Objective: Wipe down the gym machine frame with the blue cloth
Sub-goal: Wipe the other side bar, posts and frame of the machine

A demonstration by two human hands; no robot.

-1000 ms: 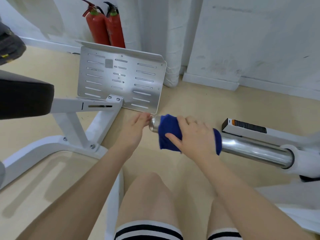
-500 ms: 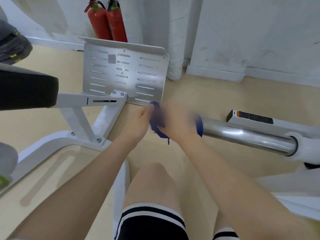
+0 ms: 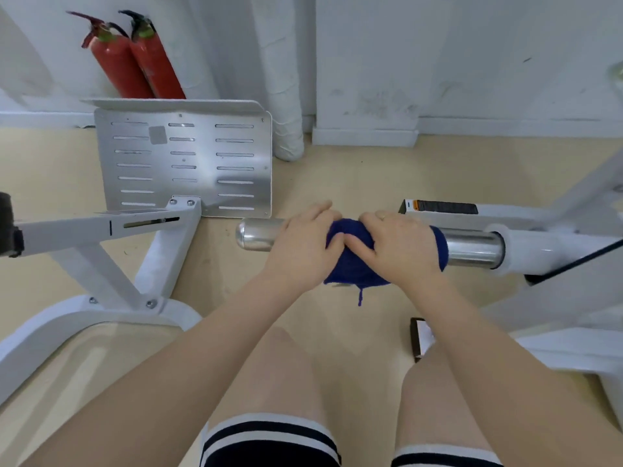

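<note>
A chrome bar [image 3: 259, 234] sticks out leftward from the white machine frame [image 3: 539, 247]. The blue cloth [image 3: 354, 267] is wrapped around the middle of that bar, with a loose thread hanging below it. My left hand [image 3: 303, 247] grips the bar at the cloth's left edge, fingers over the top. My right hand [image 3: 401, 247] presses on the cloth from above and clasps it around the bar. The bar's rounded free end shows bare to the left of my left hand. A short chrome stretch shows between my right hand and the white collar.
A perforated metal footplate [image 3: 188, 156] leans up behind a white frame strut [image 3: 101, 227] on the left. Two red fire extinguishers [image 3: 135, 59] stand against the wall. My bare knees are below the bar. A small dark box [image 3: 419, 338] lies on the floor by my right knee.
Both hands and the cloth have slid right along the bar, away from its tip. The rounded end, covered a moment ago, now shows bare. My left hand has closed over the bar.
</note>
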